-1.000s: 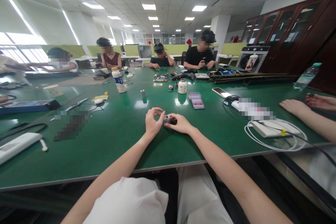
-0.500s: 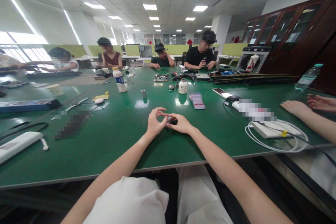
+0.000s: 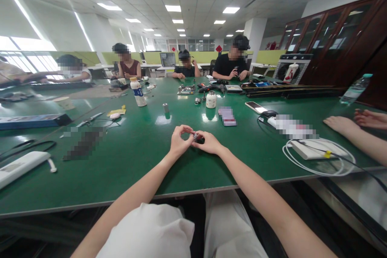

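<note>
Between the fingertips of both hands is a small grey metallic part (image 3: 195, 136), mostly covered, its kind too small to make out. My left hand (image 3: 180, 140) pinches it from the left with thumb and fingers curved into a ring. From the other side my right hand (image 3: 208, 142) grips the same part between thumb and forefinger. Both hands are just above the green table (image 3: 145, 169). Beyond them stand a small grey metal cylinder (image 3: 165, 107) and a white round jar (image 3: 211, 100). A phone-like pinkish thing (image 3: 227, 116) lies to the right, partly blurred.
A white bottle with a blue label (image 3: 138, 93) stands back left. Rightward lie a phone (image 3: 255, 107), a coiled white cable (image 3: 286, 155) and a white box (image 3: 314, 149). Another person's hand (image 3: 341, 124) rests at the right. Several people sit across the table, near a circuit board (image 3: 186, 89).
Both hands keep hold of the small part in nearly the same place; the fingers have shifted only slightly. The surrounding things have stayed put.
</note>
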`<action>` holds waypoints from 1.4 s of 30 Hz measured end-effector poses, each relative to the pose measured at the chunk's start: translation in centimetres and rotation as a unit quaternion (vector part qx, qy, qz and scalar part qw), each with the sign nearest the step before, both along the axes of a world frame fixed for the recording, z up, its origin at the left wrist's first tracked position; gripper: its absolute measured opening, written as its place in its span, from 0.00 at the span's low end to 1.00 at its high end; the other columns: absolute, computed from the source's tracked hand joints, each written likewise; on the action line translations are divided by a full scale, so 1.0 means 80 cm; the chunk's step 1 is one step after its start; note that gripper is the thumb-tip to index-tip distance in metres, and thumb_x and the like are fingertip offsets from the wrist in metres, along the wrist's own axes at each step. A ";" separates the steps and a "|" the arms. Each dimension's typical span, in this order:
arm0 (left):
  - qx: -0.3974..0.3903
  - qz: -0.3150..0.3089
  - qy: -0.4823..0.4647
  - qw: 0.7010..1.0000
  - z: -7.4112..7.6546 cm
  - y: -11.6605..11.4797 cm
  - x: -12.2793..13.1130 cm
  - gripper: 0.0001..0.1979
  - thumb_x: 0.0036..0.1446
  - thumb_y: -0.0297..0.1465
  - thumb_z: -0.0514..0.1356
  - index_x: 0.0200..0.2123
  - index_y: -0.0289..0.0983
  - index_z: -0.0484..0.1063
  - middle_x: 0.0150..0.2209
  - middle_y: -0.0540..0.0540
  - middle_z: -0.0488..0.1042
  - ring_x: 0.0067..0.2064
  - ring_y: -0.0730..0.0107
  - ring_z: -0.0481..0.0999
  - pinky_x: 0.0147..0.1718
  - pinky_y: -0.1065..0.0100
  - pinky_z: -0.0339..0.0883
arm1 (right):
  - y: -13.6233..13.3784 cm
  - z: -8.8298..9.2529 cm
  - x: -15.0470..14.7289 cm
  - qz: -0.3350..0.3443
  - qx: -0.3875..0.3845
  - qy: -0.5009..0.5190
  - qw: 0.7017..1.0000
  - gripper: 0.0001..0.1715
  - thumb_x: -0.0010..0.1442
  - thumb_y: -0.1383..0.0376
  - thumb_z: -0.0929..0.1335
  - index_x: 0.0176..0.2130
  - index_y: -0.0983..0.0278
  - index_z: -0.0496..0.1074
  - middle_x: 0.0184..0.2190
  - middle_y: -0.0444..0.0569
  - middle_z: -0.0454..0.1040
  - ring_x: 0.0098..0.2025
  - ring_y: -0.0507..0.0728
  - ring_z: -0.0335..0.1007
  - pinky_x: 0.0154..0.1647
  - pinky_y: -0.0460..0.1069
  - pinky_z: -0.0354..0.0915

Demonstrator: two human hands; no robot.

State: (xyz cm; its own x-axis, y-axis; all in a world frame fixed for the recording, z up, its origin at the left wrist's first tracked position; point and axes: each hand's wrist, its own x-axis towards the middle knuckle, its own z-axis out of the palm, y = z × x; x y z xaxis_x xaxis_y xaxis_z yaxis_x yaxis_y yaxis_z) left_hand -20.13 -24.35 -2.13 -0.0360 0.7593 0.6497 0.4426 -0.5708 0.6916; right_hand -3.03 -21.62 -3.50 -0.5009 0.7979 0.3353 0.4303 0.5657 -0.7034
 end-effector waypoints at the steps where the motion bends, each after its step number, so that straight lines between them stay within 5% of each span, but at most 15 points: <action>1: 0.004 0.003 0.005 1.000 0.000 0.000 0.000 0.10 0.48 0.23 0.62 0.35 0.40 0.71 0.32 0.49 0.79 0.39 0.63 0.81 0.48 0.56 0.73 | 0.000 0.000 0.000 0.000 0.000 0.001 1.000 0.24 0.55 0.57 0.75 0.50 0.61 0.74 0.39 0.49 0.80 0.43 0.58 0.76 0.45 0.52 0.68; 14: 0.010 0.041 0.066 0.997 0.011 -0.008 0.001 0.11 0.50 0.24 0.63 0.38 0.41 0.74 0.33 0.49 0.82 0.46 0.59 0.79 0.51 0.55 0.69 | 0.000 0.000 -0.002 -0.015 0.003 -0.014 1.000 0.27 0.56 0.56 0.74 0.53 0.62 0.73 0.39 0.49 0.79 0.42 0.58 0.75 0.45 0.51 0.68; 42: 0.028 0.003 0.008 1.000 0.000 -0.002 0.004 0.05 0.53 0.28 0.63 0.35 0.40 0.73 0.35 0.47 0.79 0.39 0.64 0.81 0.46 0.58 0.74 | -0.012 0.021 0.002 -0.068 0.027 -0.065 0.995 0.19 0.56 0.55 0.75 0.46 0.59 0.76 0.38 0.46 0.81 0.41 0.57 0.78 0.44 0.50 0.69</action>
State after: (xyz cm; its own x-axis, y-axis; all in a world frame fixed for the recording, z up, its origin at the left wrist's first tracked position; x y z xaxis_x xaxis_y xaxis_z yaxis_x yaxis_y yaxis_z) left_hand -19.83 -24.48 -2.11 -0.0289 0.7210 0.6923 0.4570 -0.6064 0.6506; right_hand -2.85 -22.61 -1.81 -0.4311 0.8439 0.3193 0.5904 0.5315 -0.6074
